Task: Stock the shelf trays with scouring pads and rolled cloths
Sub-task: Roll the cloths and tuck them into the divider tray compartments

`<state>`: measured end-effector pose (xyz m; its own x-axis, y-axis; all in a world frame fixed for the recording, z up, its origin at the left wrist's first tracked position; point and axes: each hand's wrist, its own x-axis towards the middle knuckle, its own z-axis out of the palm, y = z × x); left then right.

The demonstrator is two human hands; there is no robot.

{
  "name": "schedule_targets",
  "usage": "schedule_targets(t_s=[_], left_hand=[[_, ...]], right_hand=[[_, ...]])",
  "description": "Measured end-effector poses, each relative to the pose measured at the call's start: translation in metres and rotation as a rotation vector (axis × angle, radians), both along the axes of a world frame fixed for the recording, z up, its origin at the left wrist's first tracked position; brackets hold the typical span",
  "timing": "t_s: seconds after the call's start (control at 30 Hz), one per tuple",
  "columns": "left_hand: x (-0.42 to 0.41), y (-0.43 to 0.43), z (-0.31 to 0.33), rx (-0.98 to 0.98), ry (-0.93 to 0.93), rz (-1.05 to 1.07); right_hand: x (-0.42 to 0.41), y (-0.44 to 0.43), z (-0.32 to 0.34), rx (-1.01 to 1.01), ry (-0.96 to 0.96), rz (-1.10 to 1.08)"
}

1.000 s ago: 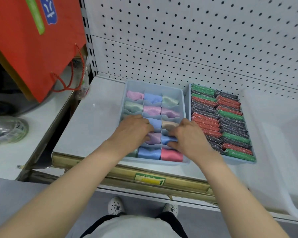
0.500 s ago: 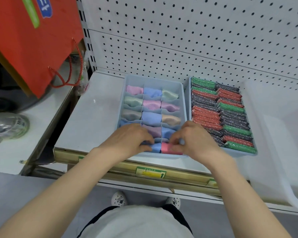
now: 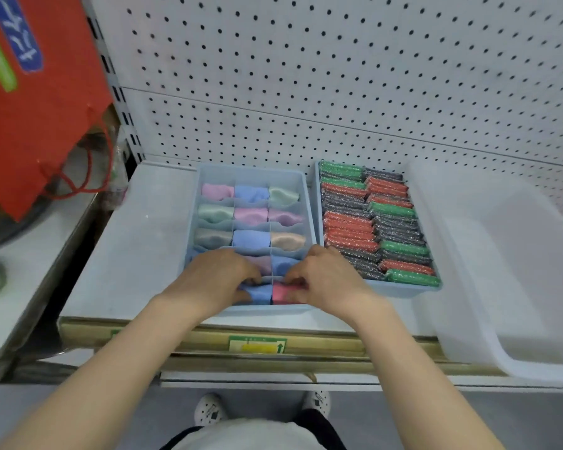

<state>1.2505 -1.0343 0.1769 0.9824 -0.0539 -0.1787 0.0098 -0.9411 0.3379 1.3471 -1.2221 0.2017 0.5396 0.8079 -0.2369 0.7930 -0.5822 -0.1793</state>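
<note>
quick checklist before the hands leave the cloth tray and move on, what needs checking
1. Front row of the divided tray filled: cannot tell; blue cloth and pink cloth show, the left cell is hidden under the left hand.
2. Pink cloth seated: cannot tell; the right hand has its fingers on its top edge.
3. Back three rows filled: ok; a rolled cloth shows in every cell.
4. Fourth row filled: cannot tell; the left cell is covered.
5. Scouring pad tray full: ok; pads are packed edge to edge.
6. White bin on the right ready for stock: ok; nothing shows inside it.
</note>
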Motion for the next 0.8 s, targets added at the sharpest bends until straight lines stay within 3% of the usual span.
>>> schedule_targets(t_s=[0.1,0.17,0.27,0.37,0.47,0.57,0.63,0.8], left_hand=[[0.008,-0.003,0.012,-0.041,-0.008,0.084],[0.021,-0.010,0.024,-0.085,-0.111,0.150],[0.062,-0.029,0.035,-0.144,-0.322,0.127],[0.126,-0.066,0.040,-0.187,-0.323,0.106],[0.190,-0.107,0.033,-0.099,-0.310,0.112],[0.235,-0.119,0.004,0.038,-0.176,0.145],[0.244,-0.118,-0.011,0.096,-0.087,0.192],[0.238,-0.121,-0.023,0.153,-0.100,0.200]], right_hand=[[0.017,-0.024,0.013,0.283,0.129,-0.192],[0.040,-0.049,0.021,0.421,0.021,-0.341],[0.095,-0.079,0.035,0.381,-0.129,-0.549],[0.154,-0.085,0.031,0.316,-0.151,-0.688],[0.186,-0.069,0.007,0.228,-0.209,-0.654],[0.198,-0.054,-0.022,0.162,-0.235,-0.599],[0.197,-0.050,-0.041,0.202,-0.214,-0.612],[0.194,-0.060,-0.056,0.311,-0.224,-0.543]])
